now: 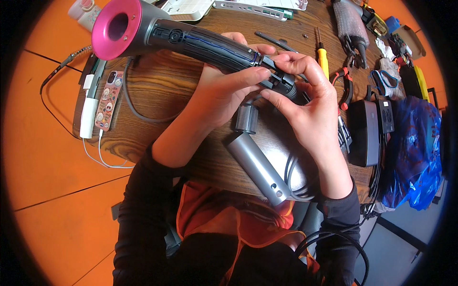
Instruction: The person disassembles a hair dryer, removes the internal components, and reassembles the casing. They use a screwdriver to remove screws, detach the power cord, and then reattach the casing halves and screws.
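Note:
A hair dryer [200,45] with a pink ring at its head lies across both hands at the top of the view, its black handle uncovered to show inner parts and wiring. My left hand [220,90] is closed round the handle from below, thumb pressed beside its end. My right hand [311,97] grips that same end, its index finger and thumb on the black end fitting [285,85]. Just below them stands a short dark cylinder [247,119], and a grey metal tube [254,166] with holes lies slanted toward me.
A wooden table [148,136] carries a patterned phone [109,99] with cables at left, white casings [253,8] behind, a yellow screwdriver [322,62], red-handled pliers [344,101] and a black box [363,133] at right. A blue plastic bag [412,152] sits at the right edge.

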`<state>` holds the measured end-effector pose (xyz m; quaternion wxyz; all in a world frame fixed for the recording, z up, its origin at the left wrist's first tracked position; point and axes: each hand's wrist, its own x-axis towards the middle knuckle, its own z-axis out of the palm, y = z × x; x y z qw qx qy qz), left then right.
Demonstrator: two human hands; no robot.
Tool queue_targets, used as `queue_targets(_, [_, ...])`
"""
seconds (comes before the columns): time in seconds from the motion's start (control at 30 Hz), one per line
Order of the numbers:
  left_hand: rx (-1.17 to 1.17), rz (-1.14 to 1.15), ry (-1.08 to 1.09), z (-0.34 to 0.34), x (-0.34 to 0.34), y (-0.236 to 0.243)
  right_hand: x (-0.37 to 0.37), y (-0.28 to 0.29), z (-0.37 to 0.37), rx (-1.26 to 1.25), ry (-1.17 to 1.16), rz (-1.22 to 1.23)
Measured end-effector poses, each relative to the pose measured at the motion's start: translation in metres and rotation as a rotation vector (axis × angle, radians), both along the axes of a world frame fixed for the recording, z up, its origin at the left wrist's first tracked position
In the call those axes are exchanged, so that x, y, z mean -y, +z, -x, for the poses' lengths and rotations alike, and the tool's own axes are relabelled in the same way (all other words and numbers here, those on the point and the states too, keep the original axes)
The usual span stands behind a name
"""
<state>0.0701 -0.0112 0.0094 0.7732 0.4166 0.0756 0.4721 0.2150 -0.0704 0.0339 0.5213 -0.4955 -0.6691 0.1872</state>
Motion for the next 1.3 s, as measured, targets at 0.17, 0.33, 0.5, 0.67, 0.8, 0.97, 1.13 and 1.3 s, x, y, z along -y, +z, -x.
queue_targets(0.17, [0.021, 0.065, 0.034, 0.003, 0.002, 0.008, 0.003, -0.001, -0.003, -0.271, 0.114, 0.156])
queue_targets(0.33, [0.044, 0.014, 0.044, 0.000, 0.002, 0.007, 0.008, 0.003, -0.004, -0.368, 0.072, 0.252])
queue_targets(0.5, [0.072, -0.013, -0.029, 0.003, 0.000, 0.006, 0.010, 0.009, -0.008, -0.471, 0.178, 0.323])
queue_targets(0.67, [-0.002, -0.026, 0.004, 0.004, 0.003, 0.010, 0.012, 0.011, -0.003, -0.462, 0.147, 0.285])
queue_targets(0.8, [0.036, 0.067, -0.025, 0.008, 0.004, 0.013, 0.017, 0.014, -0.002, -0.236, 0.119, 0.194])
queue_targets(0.97, [0.113, 0.258, -0.018, 0.009, 0.000, 0.008, 0.015, 0.011, -0.002, 0.047, 0.013, -0.063])
queue_targets(1.13, [0.114, 0.303, -0.068, 0.008, -0.003, 0.004, 0.004, 0.005, -0.007, 0.234, 0.033, -0.303])
queue_targets(1.3, [0.106, 0.288, -0.235, 0.010, -0.003, 0.008, -0.003, 0.002, -0.007, 0.278, 0.036, -0.405])
